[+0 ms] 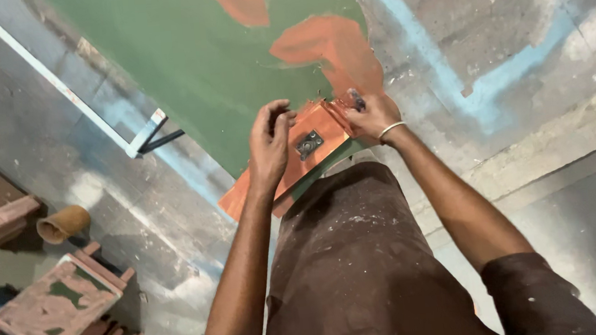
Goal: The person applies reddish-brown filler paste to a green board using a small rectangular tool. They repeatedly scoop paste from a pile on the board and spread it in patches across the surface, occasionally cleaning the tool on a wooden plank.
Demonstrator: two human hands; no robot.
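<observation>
A large green panel [195,61] with reddish-brown painted patches lies on the floor in front of me. Its near corner has a reddish-brown edge [305,163] carrying a small grey metal plate [309,144]. My left hand [269,143] hovers just left of that plate, fingers curled with thumb and fingertips pinched close; whether they hold something small I cannot tell. My right hand [372,114], with a bangle on the wrist, presses a small dark object [357,100] against the panel corner. My knee in dusty brown trousers [356,256] rests below the corner.
Stained concrete floor [517,40] with a pale blue stripe lies to the right. A white strip [53,81] runs along the panel's left side. At lower left are a small tan cup [64,224] on its side and stacked painted wooden frames [52,311].
</observation>
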